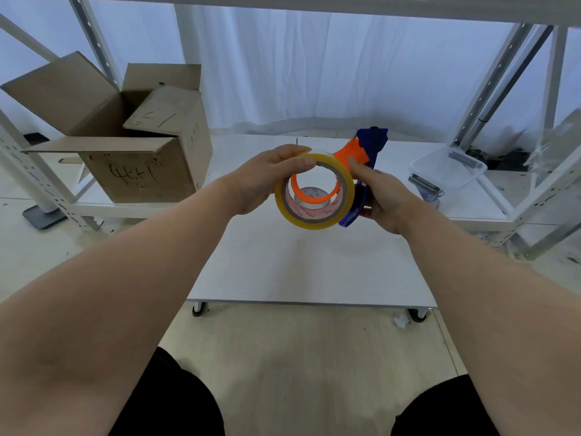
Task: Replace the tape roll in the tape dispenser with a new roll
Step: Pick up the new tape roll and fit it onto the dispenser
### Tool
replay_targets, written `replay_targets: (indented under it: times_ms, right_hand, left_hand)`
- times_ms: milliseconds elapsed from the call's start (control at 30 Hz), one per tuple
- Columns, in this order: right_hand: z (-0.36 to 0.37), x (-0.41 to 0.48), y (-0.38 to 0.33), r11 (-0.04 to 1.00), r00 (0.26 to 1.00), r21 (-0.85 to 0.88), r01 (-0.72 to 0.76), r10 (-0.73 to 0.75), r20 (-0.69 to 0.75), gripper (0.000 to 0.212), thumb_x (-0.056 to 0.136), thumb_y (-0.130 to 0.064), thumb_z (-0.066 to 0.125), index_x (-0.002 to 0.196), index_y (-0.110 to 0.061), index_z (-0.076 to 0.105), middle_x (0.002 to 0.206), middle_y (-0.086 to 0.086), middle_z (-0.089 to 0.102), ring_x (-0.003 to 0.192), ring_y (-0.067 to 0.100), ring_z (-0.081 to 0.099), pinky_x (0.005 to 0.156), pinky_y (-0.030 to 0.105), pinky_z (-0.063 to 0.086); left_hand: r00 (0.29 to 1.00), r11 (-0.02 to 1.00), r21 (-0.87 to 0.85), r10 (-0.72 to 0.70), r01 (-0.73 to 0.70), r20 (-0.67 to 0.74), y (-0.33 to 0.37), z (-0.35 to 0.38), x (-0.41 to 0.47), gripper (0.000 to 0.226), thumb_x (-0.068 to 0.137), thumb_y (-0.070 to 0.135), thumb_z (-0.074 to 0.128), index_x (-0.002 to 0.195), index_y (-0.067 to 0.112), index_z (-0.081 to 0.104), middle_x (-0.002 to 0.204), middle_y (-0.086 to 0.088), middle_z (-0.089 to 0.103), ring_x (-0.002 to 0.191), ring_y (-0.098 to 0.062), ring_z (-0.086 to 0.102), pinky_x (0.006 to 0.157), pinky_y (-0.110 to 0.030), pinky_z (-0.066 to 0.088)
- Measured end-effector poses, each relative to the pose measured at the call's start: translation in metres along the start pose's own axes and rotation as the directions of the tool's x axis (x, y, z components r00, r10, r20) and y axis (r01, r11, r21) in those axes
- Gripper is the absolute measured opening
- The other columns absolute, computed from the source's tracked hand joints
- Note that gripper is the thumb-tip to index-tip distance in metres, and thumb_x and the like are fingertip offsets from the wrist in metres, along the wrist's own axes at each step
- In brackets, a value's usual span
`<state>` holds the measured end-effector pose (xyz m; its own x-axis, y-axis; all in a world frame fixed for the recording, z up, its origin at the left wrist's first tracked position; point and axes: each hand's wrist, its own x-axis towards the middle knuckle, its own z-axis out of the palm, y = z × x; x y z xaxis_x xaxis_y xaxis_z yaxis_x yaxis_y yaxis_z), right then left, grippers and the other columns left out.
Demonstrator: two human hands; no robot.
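Observation:
My left hand [268, 180] grips a yellowish tape roll [309, 220] by its top edge, thumb on the near side and fingers over the rim. The roll is held upright above the white table [301, 265]. My right hand [382, 199] holds the blue and orange tape dispenser [367, 146] right behind the roll. Through the roll's hole I see the dispenser's orange hub ring [314, 196] and a second roll with a pink printed core [309, 206] lying on the table. Whether the yellowish roll sits on the hub is unclear.
An open cardboard box [138, 165] stands on the low white shelf at the left. A clear plastic tray [448, 166] and a metal piece [424, 187] lie on the shelf at the right. Shelf uprights frame both sides. My knees are at the bottom edge.

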<state>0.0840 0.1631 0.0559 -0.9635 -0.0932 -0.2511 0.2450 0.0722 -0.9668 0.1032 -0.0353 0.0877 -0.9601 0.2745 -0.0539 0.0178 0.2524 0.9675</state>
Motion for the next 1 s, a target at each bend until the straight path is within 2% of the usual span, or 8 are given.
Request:
replay_targets:
  times_ms: [167,267,367,467,567,800,933,1000]
  right_hand:
    - [0.004,-0.001,-0.001,0.999,1.000,-0.038,0.031,-0.030,0.007,0.053,0.089,-0.053,0.044,0.126,-0.015,0.048,0.097,0.000,0.066,0.096,0.023,0.063,0.091,0.040,0.049]
    - [0.007,-0.001,0.000,0.998,0.998,-0.030,0.047,-0.046,0.041,0.048,0.091,-0.051,0.042,0.125,-0.017,0.047,0.094,-0.002,0.065,0.088,0.019,0.063,0.088,0.038,0.050]
    - [0.010,-0.001,0.000,0.997,0.995,-0.018,0.073,-0.072,0.064,0.049,0.092,-0.051,0.042,0.128,-0.018,0.045,0.102,-0.001,0.065,0.096,0.022,0.063,0.089,0.039,0.050]
    - [0.012,0.000,0.001,0.995,0.993,-0.018,0.100,-0.099,0.066,0.051,0.092,-0.049,0.042,0.133,-0.019,0.043,0.112,0.001,0.064,0.101,0.023,0.062,0.089,0.039,0.050]
    - [0.013,0.002,0.002,0.992,0.988,-0.001,0.130,-0.129,0.079,0.050,0.092,-0.047,0.044,0.134,-0.021,0.043,0.116,0.002,0.063,0.103,0.024,0.062,0.089,0.038,0.050]
    - [0.007,0.007,0.005,0.991,0.980,0.043,0.126,-0.131,0.151,0.039,0.088,-0.028,0.061,0.124,-0.023,0.048,0.110,0.000,0.064,0.103,0.024,0.061,0.096,0.044,0.048]
    - [0.003,0.006,0.007,0.989,0.969,0.030,0.143,-0.146,0.199,0.042,0.085,-0.017,0.065,0.123,-0.022,0.048,0.101,-0.002,0.067,0.097,0.021,0.063,0.090,0.039,0.048]
    - [0.002,0.006,0.007,0.987,0.967,0.026,0.155,-0.158,0.199,0.051,0.083,-0.015,0.067,0.129,-0.019,0.046,0.107,0.002,0.065,0.100,0.023,0.062,0.090,0.040,0.048]
  left_hand:
    - [0.997,0.994,-0.107,-0.028,0.020,-0.074,-0.001,-0.001,0.001,0.020,0.094,0.033,0.051,0.112,0.025,0.054,0.103,0.005,0.060,0.101,-0.018,0.054,0.096,-0.034,0.045]
    - [0.993,0.987,-0.160,-0.034,0.016,-0.110,-0.001,-0.003,0.001,0.013,0.096,0.035,0.047,0.099,0.028,0.058,0.098,0.004,0.062,0.094,-0.018,0.057,0.088,-0.029,0.050]
    - [0.992,0.989,-0.146,-0.034,0.016,-0.121,-0.002,-0.004,0.003,0.010,0.095,0.036,0.049,0.094,0.031,0.058,0.100,0.006,0.061,0.097,-0.018,0.055,0.084,-0.028,0.049]
    - [0.992,0.994,-0.106,-0.034,0.021,-0.124,-0.005,-0.005,0.004,0.012,0.093,0.036,0.051,0.102,0.029,0.057,0.105,0.005,0.059,0.102,-0.018,0.054,0.085,-0.030,0.049]
    - [0.989,0.998,-0.068,-0.025,0.016,-0.144,-0.008,-0.007,0.006,0.029,0.091,0.037,0.055,0.117,0.025,0.051,0.113,0.000,0.059,0.100,-0.018,0.057,0.088,-0.032,0.049]
    - [0.984,1.000,0.023,0.019,-0.015,-0.178,-0.013,-0.010,0.008,0.031,0.087,0.042,0.060,0.114,0.029,0.050,0.108,-0.005,0.059,0.095,-0.020,0.054,0.084,-0.032,0.049]
    - [0.992,0.996,0.069,0.056,-0.048,-0.118,-0.015,-0.013,0.008,0.035,0.087,0.038,0.061,0.118,0.026,0.050,0.102,0.002,0.058,0.090,-0.016,0.055,0.077,-0.025,0.047]
    - [0.998,0.997,0.062,0.040,-0.037,-0.056,-0.014,-0.014,0.007,0.036,0.088,0.038,0.058,0.120,0.023,0.052,0.107,0.003,0.061,0.096,-0.015,0.057,0.083,-0.025,0.047]
